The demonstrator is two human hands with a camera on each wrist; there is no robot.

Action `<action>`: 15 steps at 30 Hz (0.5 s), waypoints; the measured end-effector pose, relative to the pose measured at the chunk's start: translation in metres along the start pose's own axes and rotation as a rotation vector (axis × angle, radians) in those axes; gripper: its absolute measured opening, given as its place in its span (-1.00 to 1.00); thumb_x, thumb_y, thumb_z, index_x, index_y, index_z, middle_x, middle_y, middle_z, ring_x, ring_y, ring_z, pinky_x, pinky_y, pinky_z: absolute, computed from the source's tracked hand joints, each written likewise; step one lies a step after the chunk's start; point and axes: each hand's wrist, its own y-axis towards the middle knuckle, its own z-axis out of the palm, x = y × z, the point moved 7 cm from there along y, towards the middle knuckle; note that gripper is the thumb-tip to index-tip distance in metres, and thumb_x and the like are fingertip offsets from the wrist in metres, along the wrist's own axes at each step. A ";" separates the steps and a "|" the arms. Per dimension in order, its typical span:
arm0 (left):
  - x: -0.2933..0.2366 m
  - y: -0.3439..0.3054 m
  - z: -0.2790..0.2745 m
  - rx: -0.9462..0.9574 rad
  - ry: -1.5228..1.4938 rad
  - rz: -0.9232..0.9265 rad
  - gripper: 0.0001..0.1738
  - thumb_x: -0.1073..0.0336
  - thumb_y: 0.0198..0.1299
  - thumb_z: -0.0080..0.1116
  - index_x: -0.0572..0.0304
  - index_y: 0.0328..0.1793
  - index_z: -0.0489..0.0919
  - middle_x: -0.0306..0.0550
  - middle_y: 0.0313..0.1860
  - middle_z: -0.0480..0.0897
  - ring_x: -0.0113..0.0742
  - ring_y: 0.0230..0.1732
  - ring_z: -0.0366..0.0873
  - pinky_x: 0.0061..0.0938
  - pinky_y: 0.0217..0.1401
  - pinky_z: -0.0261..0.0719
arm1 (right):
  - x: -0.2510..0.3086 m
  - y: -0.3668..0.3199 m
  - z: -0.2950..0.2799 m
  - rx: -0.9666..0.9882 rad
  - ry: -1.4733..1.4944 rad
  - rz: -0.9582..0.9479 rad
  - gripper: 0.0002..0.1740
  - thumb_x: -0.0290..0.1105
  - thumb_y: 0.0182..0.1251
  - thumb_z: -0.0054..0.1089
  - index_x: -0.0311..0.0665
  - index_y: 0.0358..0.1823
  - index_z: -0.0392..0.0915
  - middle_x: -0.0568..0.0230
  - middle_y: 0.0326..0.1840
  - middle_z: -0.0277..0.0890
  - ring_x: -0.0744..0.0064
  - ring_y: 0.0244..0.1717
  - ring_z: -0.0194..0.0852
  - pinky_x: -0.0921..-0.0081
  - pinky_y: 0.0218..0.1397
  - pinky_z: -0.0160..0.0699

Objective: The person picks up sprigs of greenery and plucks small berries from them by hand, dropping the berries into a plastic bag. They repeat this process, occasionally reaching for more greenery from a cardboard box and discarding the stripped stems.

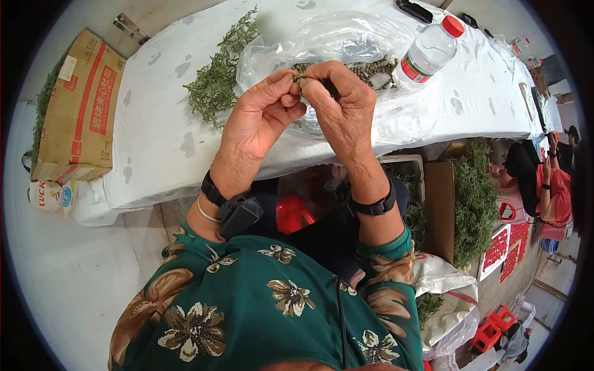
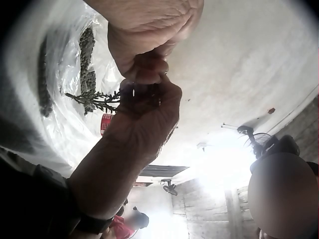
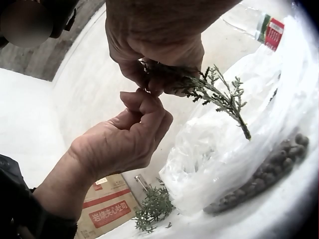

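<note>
Both hands meet fingertip to fingertip above the table's front part. The right hand [image 1: 344,105] grips a green leafy sprig [image 3: 219,97], whose stem end sticks out past the palm in the right wrist view. Thumb and fingers of the left hand [image 1: 258,117] pinch a tiny piece at the sprig's tip, mostly hidden by the fingertips. Behind the hands, a clear plastic bag [image 1: 334,37] holds many small round brownish-green pieces [image 1: 378,73]. Left of the bag lies a pile of green sprigs [image 1: 216,83].
A water bottle with a red cap [image 1: 430,52] stands right of the bag. At the table's left end is a cardboard box [image 1: 83,108]. More greenery [image 1: 475,204] fills a box below the table on the right. A black case [image 1: 414,10] lies at the far edge.
</note>
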 end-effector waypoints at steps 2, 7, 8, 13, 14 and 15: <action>0.000 -0.001 0.000 0.001 0.000 0.001 -0.80 0.42 0.17 0.10 0.35 -0.09 0.51 -0.17 -0.40 0.54 -0.48 -0.42 0.42 -0.50 -0.28 0.42 | 0.000 0.000 0.000 0.003 0.004 -0.004 -0.93 -0.57 0.10 0.08 -0.42 -0.40 0.52 0.36 -0.49 0.52 0.71 -0.43 0.40 0.74 -0.34 0.40; -0.001 -0.001 0.000 0.013 -0.004 -0.002 -0.80 0.42 0.17 0.09 0.35 -0.09 0.51 -0.15 -0.40 0.54 -0.47 -0.42 0.42 -0.49 -0.28 0.42 | 0.001 0.000 0.000 0.013 0.008 -0.014 -0.93 -0.57 0.10 0.08 -0.43 -0.40 0.52 0.36 -0.49 0.52 0.70 -0.43 0.40 0.73 -0.33 0.40; -0.001 -0.001 0.000 0.008 -0.004 -0.001 -0.80 0.42 0.17 0.09 0.35 -0.09 0.51 -0.15 -0.40 0.54 -0.47 -0.42 0.43 -0.49 -0.28 0.42 | 0.001 0.000 0.000 0.016 0.006 -0.013 -0.93 -0.57 0.11 0.08 -0.43 -0.40 0.52 0.36 -0.49 0.52 0.70 -0.43 0.40 0.73 -0.33 0.40; -0.001 -0.001 -0.002 0.006 -0.005 0.001 -0.80 0.43 0.17 0.09 0.34 -0.09 0.51 -0.12 -0.39 0.56 -0.47 -0.43 0.44 -0.48 -0.28 0.41 | 0.002 0.000 0.001 0.026 0.001 -0.036 -0.93 -0.57 0.11 0.07 -0.43 -0.40 0.52 0.35 -0.49 0.51 0.70 -0.42 0.40 0.73 -0.32 0.40; -0.001 -0.001 -0.002 0.006 -0.005 0.001 -0.80 0.43 0.17 0.09 0.34 -0.09 0.51 -0.12 -0.39 0.56 -0.47 -0.43 0.44 -0.48 -0.28 0.41 | 0.001 0.000 0.001 0.028 0.004 -0.030 -0.93 -0.57 0.11 0.07 -0.43 -0.40 0.52 0.35 -0.49 0.51 0.70 -0.42 0.40 0.73 -0.31 0.40; -0.001 -0.001 -0.002 0.015 -0.006 -0.002 -0.80 0.43 0.17 0.09 0.34 -0.09 0.51 -0.12 -0.39 0.56 -0.47 -0.43 0.44 -0.48 -0.28 0.40 | 0.001 0.000 0.002 0.030 0.006 -0.026 -0.93 -0.58 0.11 0.07 -0.43 -0.40 0.52 0.35 -0.49 0.51 0.70 -0.42 0.40 0.73 -0.31 0.40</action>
